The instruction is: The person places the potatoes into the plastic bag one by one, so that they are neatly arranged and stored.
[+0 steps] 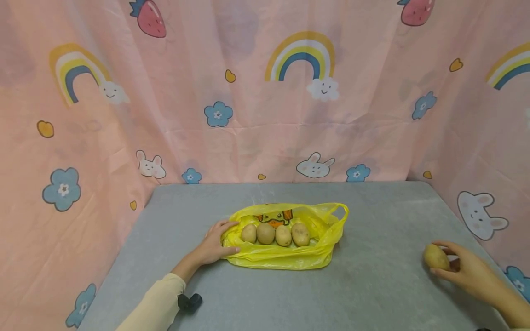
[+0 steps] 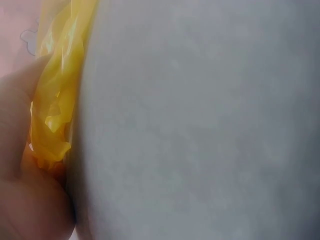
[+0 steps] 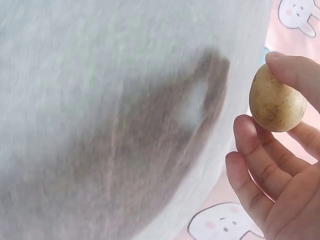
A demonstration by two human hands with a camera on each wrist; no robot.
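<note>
A yellow plastic bag [image 1: 285, 262] lies on its side on the grey table, its mouth spread wide. Inside it several potatoes [image 1: 266, 233] sit in a row, with a printed duck face behind them. My left hand [image 1: 214, 242] grips the bag's left end, thumb at the front edge and fingers at the back edge; the left wrist view shows the thumb against the crinkled plastic [image 2: 60, 95]. Far to the right, my right hand [image 1: 468, 269] pinches a single potato [image 3: 276, 100] between thumb and fingers. Its shadow falls on the tabletop in the right wrist view.
The grey table [image 1: 372, 294] spreads around the bag. A pink curtain [image 1: 256, 151] printed with rainbows, rabbits and flowers hangs along the back and both sides. The bag's loop handle [image 1: 342, 212] sticks out at its right end. A black strap [image 1: 189, 303] shows by the left sleeve.
</note>
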